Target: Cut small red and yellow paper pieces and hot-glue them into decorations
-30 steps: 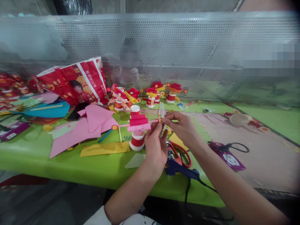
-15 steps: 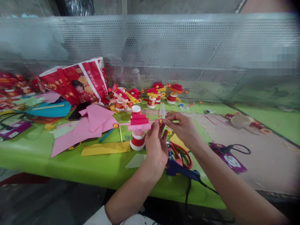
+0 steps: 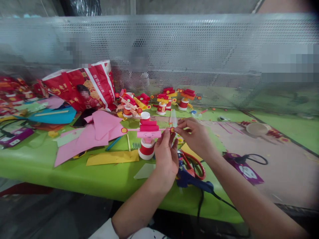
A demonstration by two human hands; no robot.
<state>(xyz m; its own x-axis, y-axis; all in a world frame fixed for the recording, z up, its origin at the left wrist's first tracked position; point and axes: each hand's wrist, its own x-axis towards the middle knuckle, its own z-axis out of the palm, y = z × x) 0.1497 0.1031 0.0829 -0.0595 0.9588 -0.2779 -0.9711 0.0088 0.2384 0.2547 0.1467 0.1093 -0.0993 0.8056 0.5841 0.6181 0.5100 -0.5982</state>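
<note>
A small paper figure [image 3: 149,134] stands in front of me, with a pink face roll, red paper rolls on top and a red-and-white cup body [image 3: 146,150]. A thin pink stick runs sideways from its hat, ending at the left in a yellow disc with a red rim [image 3: 124,130]. My left hand [image 3: 166,156] is closed at the stick's right side, thumb and fingertips pinching it beside the figure. My right hand [image 3: 193,134] pinches a similar small disc [image 3: 172,129] at the stick's right end. Fingers partly cover that end.
Below my hands lie a blue glue gun [image 3: 190,179] and red-handled scissors [image 3: 200,171]. Pink paper sheets [image 3: 106,127], a yellow strip [image 3: 112,158] and a red bag [image 3: 79,86] are at left. Several finished figures [image 3: 161,106] stand behind. A purple power strip [image 3: 245,169] lies right.
The stick and its left disc have risen slightly, and the stick looks more level. The figure's head has shifted a little up and right. Both hands stay nearly in place.
</note>
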